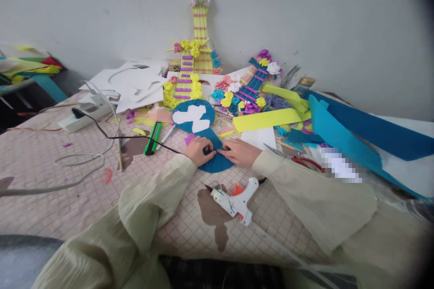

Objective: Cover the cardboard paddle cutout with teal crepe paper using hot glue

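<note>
A blue paper-covered shape [213,134], narrow in the middle and rounded at both ends, lies on the table with white patches showing in its far loop. Over its near half, my left hand [201,151] is closed with thumb and forefinger pinched at the blue paper. My right hand [240,152] faces it, fingertips pressed together on the same paper, almost touching the left. What lies between the fingertips is too small to make out. Nearer to me, a white hot glue gun [237,201] with an orange trigger rests on its side, nozzle to the left.
Flower-trimmed paper crafts [200,31] lean on the wall. Left are a power strip [86,110], cables and a green box cutter [153,137]. Yellow crepe paper [271,119], scissors with red handles [307,162] and blue sheets [346,131] lie right. White card offcuts [135,83] are piled behind.
</note>
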`<state>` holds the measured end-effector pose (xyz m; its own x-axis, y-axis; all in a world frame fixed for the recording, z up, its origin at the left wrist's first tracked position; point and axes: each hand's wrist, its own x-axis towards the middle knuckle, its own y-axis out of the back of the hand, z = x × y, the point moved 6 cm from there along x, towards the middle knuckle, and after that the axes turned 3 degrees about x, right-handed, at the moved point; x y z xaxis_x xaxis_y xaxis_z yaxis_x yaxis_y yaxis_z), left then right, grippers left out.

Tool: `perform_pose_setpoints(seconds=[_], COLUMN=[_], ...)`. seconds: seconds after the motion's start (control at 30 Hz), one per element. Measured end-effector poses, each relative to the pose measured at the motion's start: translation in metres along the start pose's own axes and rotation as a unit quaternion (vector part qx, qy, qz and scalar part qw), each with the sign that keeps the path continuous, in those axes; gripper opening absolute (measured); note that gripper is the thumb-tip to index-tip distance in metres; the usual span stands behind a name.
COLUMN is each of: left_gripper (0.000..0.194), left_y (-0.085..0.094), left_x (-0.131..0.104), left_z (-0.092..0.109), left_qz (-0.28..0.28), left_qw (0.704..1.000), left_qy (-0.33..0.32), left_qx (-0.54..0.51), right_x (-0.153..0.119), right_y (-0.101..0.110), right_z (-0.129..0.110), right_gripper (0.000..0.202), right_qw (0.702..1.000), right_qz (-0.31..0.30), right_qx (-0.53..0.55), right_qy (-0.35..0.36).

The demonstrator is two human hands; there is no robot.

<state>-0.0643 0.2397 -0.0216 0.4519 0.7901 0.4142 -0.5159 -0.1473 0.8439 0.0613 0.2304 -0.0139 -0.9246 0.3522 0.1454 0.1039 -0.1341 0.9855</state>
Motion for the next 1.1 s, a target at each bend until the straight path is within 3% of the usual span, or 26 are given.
perform_pose_setpoints(seconds=[0.17,0.27,0.4,0.67,0.87,1.1], left_gripper=[0.018,0.017,0.018,0.016,0.019,0.029], left_y=[-0.003,-0.003,-0.001,-0.001,-0.002,-0.004], left_x=[0.001,0.002,0.002,0.003,0.002,-0.001], left_z=[-0.001,0.000,0.001,0.002,0.001,0.000], left_qz=[0.001,0.001,0.001,-0.004,-0.025,-0.051], left_qw=[1.000,1.000,0.999,0.997,0.997,0.996], left_qy=[0.014,0.026,0.041,0.067,0.064,0.064], left_qx=[0.006,0.009,0.012,0.024,0.025,0.024], right_x=[-0.001,-0.001,0.006,0.021,0.022,0.021], right_y=[0.001,0.004,0.005,-0.010,-0.012,-0.016], right_z=[-0.002,0.000,0.012,0.036,0.041,0.042], right_gripper=[0.033,0.031,0.023,0.020,0.017,0.018], right_qw=[1.000,0.997,0.968,0.897,0.870,0.860], right_qz=[-0.005,0.001,0.018,0.047,0.040,0.042], right_qx=[0.006,0.066,0.185,0.230,0.250,0.269], right_qy=[-0.015,-0.044,-0.168,-0.375,-0.422,-0.432])
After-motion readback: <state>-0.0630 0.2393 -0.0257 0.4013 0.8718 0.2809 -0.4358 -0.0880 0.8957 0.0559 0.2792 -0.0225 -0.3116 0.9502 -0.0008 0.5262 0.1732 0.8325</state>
